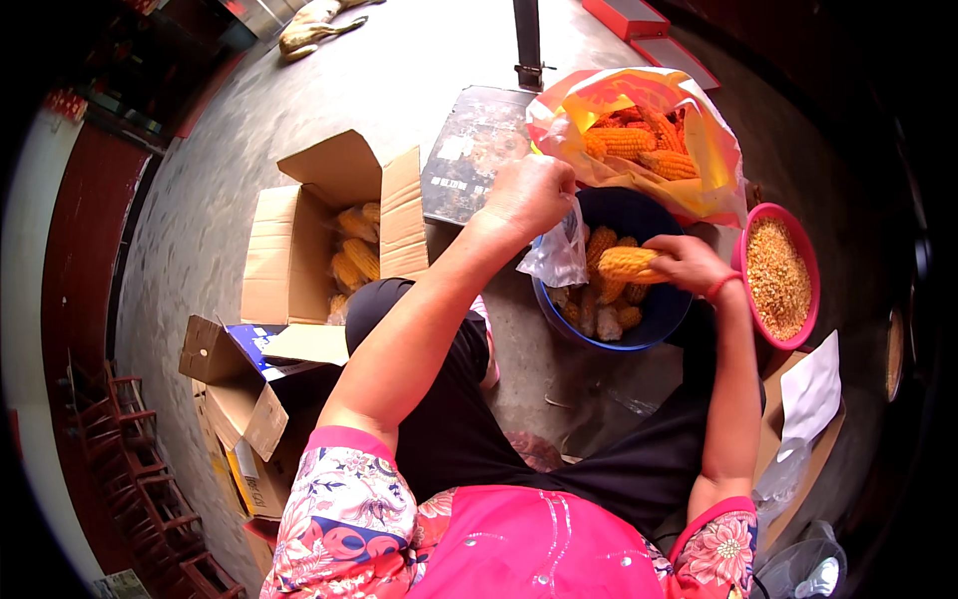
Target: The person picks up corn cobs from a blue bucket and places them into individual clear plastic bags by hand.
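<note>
My left hand [531,192] is closed on the top of a clear plastic bag [557,255], which hangs down over the near-left rim of the dark blue bucket [671,329]. My right hand [691,268] grips a yellow corn cob [629,265] by one end and holds it level above the bucket, its free end pointing left toward the bag. Several more corn cobs [607,319] lie inside the bucket. Just beyond stands an open plastic sack [717,150] with deeper orange cobs [667,163] in it. Whether the bag contains anything is hard to see.
An open cardboard box [267,255] on the left holds cobs, seemingly bagged. More boxes [232,399] stand nearer. A pink basin [813,270] of loose kernels is on the right. A dark low board [477,150] lies ahead. A dog [314,28] rests on the far floor.
</note>
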`<state>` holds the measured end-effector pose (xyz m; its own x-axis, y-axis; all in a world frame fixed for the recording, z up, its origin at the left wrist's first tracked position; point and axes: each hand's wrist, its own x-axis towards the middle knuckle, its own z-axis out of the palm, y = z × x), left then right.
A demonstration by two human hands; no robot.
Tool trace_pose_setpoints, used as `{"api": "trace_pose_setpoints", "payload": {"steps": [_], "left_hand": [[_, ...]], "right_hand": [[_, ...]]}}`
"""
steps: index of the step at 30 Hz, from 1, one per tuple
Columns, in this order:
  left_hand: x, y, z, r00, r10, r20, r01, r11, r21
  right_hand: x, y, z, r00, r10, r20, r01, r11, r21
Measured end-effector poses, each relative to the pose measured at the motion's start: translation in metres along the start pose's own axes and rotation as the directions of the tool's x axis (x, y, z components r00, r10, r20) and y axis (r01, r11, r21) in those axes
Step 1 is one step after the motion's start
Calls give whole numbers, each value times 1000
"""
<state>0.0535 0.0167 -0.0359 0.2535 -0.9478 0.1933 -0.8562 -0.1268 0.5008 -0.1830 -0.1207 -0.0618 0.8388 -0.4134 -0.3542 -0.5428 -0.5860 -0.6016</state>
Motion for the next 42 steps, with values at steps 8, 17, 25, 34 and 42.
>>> {"api": "trace_pose_setpoints", "payload": {"steps": [8, 17, 25, 34, 42], "left_hand": [[1, 10, 1, 1000, -26, -15, 27, 999, 28], [6, 21, 2, 999, -53, 9, 53, 998, -26], [6, 27, 3, 996, -80, -48, 77, 995, -61], [2, 45, 15, 986, 68, -149, -82, 993, -88], [-14, 71, 7, 900, 351, -260, -387, 917, -101]], "right_hand": [[-46, -47, -41, 997, -64, -34, 68, 683, 727], [-26, -52, -14, 1000, -28, -3, 22, 728, 685], [-19, -59, 1, 1000, -12, -3, 10, 695, 719], [-2, -61, 26, 965, 208, -159, 44, 468, 882], [15, -58, 32, 921, 73, -383, 386, -26, 922]]}}
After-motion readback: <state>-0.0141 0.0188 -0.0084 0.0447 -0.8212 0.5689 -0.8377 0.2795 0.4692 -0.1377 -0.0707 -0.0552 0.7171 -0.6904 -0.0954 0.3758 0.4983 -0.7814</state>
